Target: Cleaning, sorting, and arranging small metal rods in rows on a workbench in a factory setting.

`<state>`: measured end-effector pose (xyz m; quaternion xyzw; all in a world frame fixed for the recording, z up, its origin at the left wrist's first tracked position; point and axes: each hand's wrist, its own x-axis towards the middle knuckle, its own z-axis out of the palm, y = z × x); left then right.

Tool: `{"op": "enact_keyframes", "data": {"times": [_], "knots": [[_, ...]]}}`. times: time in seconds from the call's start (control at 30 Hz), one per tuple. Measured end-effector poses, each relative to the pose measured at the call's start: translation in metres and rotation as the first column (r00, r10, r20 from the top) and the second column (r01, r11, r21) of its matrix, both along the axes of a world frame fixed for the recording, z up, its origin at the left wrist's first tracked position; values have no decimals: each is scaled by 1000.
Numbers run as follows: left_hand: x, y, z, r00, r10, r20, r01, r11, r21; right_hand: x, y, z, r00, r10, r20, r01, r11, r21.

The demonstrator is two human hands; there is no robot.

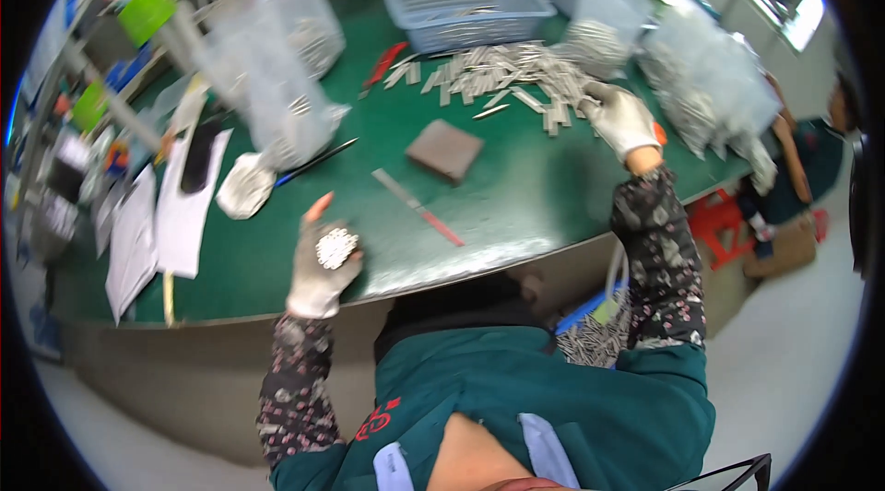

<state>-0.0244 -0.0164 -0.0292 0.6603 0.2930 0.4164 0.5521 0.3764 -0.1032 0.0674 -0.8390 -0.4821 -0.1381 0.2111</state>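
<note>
My left hand (323, 274), in a white work glove with bare fingertips, is closed round a bundle of thin metal pieces (336, 248), their bright ends facing up. It is above the near edge of the green table. Farther off to the right, my gloved right hand (623, 120) reaches to the right end of a loose pile of flat metal strips (516, 71). Its fingers are bent together at the strips; what is between them is hidden. Between my hands lie a brown block (445, 150) and a thin file-like tool with a red handle (433, 222).
Behind the pile stands a blue plastic basket (470, 25). Clear bags of parts (705, 76) flank it. A red-handled tool (383, 65), a blue pen (313, 164) and a phone (198, 159) on papers lie leftward. Below the table edge is a bin of metal parts (595, 336). Another person sits at right.
</note>
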Motion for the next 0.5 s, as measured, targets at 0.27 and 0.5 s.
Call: {"op": "enact_keyframes", "data": {"times": [0.27, 0.5], "knots": [[1, 1, -2, 1000, 19, 4, -19, 1000, -20, 16, -15, -25, 998, -11, -54, -4, 963, -269], [6, 0, 4, 999, 7, -37, -2, 992, 129, -108, -1, -17, 750, 659, 47, -661, 750, 23]]}}
